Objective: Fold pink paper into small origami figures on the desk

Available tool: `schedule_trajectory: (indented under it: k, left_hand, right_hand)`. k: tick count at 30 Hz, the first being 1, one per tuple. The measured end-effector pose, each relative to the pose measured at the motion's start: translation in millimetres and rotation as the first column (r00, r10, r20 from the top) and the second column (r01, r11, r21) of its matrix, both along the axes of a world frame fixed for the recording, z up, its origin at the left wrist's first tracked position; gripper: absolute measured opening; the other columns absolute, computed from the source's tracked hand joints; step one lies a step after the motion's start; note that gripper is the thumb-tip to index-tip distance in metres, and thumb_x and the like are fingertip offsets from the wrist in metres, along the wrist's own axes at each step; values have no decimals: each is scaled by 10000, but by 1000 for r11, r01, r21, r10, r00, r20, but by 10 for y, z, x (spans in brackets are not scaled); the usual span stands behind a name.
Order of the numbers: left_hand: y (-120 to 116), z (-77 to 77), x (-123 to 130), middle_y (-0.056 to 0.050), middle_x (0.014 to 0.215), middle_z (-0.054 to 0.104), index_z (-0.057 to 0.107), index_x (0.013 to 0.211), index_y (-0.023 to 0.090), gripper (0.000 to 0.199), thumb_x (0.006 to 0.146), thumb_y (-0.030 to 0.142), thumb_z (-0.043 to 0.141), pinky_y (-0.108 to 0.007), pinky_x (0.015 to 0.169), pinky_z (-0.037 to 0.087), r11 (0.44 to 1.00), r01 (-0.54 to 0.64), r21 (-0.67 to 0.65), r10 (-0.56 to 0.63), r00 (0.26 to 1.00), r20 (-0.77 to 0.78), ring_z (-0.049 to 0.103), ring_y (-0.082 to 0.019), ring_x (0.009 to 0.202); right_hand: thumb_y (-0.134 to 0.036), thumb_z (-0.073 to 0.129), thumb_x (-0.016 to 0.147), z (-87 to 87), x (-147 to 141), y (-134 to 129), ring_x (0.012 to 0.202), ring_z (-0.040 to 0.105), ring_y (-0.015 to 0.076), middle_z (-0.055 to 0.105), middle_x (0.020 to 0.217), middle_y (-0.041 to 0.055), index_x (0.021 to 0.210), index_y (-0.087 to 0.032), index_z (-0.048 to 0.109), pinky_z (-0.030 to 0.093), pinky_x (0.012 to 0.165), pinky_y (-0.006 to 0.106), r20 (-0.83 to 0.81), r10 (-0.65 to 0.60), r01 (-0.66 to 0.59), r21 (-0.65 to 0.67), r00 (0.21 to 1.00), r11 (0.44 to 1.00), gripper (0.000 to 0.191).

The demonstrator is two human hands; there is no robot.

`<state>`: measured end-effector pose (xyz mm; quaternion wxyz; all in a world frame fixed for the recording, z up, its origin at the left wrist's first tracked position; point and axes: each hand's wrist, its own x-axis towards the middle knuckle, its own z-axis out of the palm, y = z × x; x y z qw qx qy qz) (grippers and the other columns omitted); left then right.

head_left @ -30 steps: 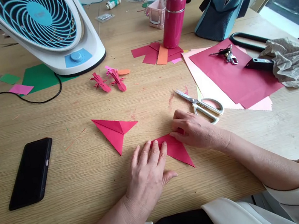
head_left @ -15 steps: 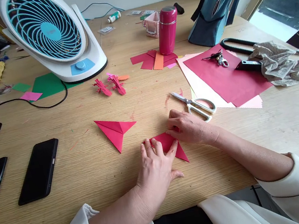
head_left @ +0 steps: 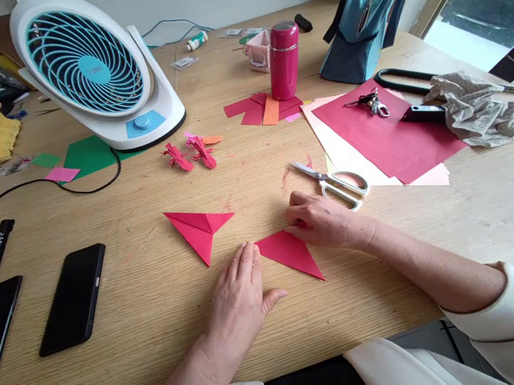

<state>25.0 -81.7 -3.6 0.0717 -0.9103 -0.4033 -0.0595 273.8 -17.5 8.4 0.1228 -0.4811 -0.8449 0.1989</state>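
Note:
A folded red paper (head_left: 291, 254) lies on the wooden table between my hands. My right hand (head_left: 318, 218) is closed over its upper right corner, fingers curled and pinching the edge; that corner is hidden under them. Flat on the table at the paper's left tip rests my left hand (head_left: 241, 290), fingers stretched out and thumb apart. Its fingertips touch or cover that tip. Up and to the left sits a second folded red paper (head_left: 198, 227) with pointed ends. White-handled scissors (head_left: 334, 183) lie just beyond my right hand, blades partly open.
Two small red folded figures (head_left: 189, 154) lie before a fan (head_left: 94, 75). A pink flask (head_left: 285, 63) stands at the back near a blue bag (head_left: 359, 24). Red sheets (head_left: 390, 137) with keys lie right, beside a crumpled cloth (head_left: 476, 106). Two phones (head_left: 72, 299) are left.
My left hand has slid left off the middle of the paper to its left tip, uncovering the folded surface. My right hand keeps its place. The view has shifted slightly.

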Motion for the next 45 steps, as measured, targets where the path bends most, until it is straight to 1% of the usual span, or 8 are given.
schedule_trajectory:
  k: [6, 12, 21, 27, 31, 37, 41, 45]
  left_hand:
    - [73, 93, -11, -258, 1345, 605, 581, 1301, -9, 705, 932, 589, 520, -513, 1002, 492, 999, -39, 12, 39, 999, 14, 598, -371, 1206]
    - [120, -9, 178, -239, 1563, 370, 417, 1464, 1, 921, 893, 724, 428, -469, 1179, 319, 981, 162, -108, -163, 987, 7, 366, -342, 1453]
    - [46, -13, 219, -207, 1592, 328, 389, 1497, 39, 940, 878, 745, 436, -427, 1206, 281, 984, 81, -160, -89, 995, -44, 312, -311, 1487]
    - [27, -34, 249, -218, 1596, 307, 390, 1493, 13, 1005, 847, 782, 440, -436, 1198, 294, 988, 81, -129, -89, 994, -60, 310, -333, 1484]
    - [3, -37, 245, -207, 1602, 298, 379, 1498, 13, 963, 873, 741, 462, -432, 1196, 302, 991, 71, -110, -78, 995, -56, 311, -322, 1485]
    - [4, -18, 225, -172, 1613, 294, 374, 1510, 42, 874, 921, 685, 435, -405, 1191, 306, 991, 67, -118, -72, 997, -40, 315, -296, 1487]
    - [21, -38, 213, -178, 1601, 322, 392, 1500, 37, 862, 921, 674, 446, -422, 1182, 306, 989, 86, -122, -87, 996, -4, 335, -307, 1475]
    - [26, -62, 217, -183, 1594, 339, 400, 1495, 34, 838, 937, 658, 424, -430, 1185, 284, 989, 88, -119, -88, 996, 9, 333, -315, 1473]
  right_hand:
    - [-215, 604, 906, -25, -5, 3, 699, 468, 126, 516, 893, 60, 770, -135, 639, 376, 678, 279, -5, 3, -2, 28, 1000, 1000, 162]
    - [-228, 596, 921, -9, -18, -3, 696, 459, 119, 503, 879, 55, 766, -126, 625, 379, 686, 273, 1, 5, -5, 31, 1000, 1000, 188]
    - [-204, 601, 913, -28, -2, -29, 685, 470, 133, 515, 861, 50, 762, -150, 597, 391, 655, 280, -39, -18, 21, 75, 999, 997, 161]
    - [-138, 493, 974, 93, 31, -338, 903, 547, 226, 598, 1043, 125, 1009, -167, 614, 459, 817, 376, -113, -62, 92, 283, 992, 955, 129]
    - [-114, 479, 974, 55, -32, -608, 866, 552, 244, 631, 1022, 152, 1057, -118, 643, 468, 775, 399, -3, 34, -30, 374, 999, 927, 184]
    - [-124, 469, 984, -64, -106, -682, 822, 584, 250, 685, 1048, 164, 1135, -67, 674, 494, 715, 404, 136, 91, -131, 332, 987, 934, 261]
    - [-126, 464, 991, -53, -95, -746, 972, 622, 283, 683, 1180, 193, 1200, -17, 654, 520, 772, 419, 106, 107, -138, 349, 989, 927, 303]
    - [-157, 451, 1011, -74, -104, -849, 1244, 549, 314, 579, 1404, 199, 1326, 0, 579, 499, 957, 450, 104, 115, -143, 326, 988, 935, 374]
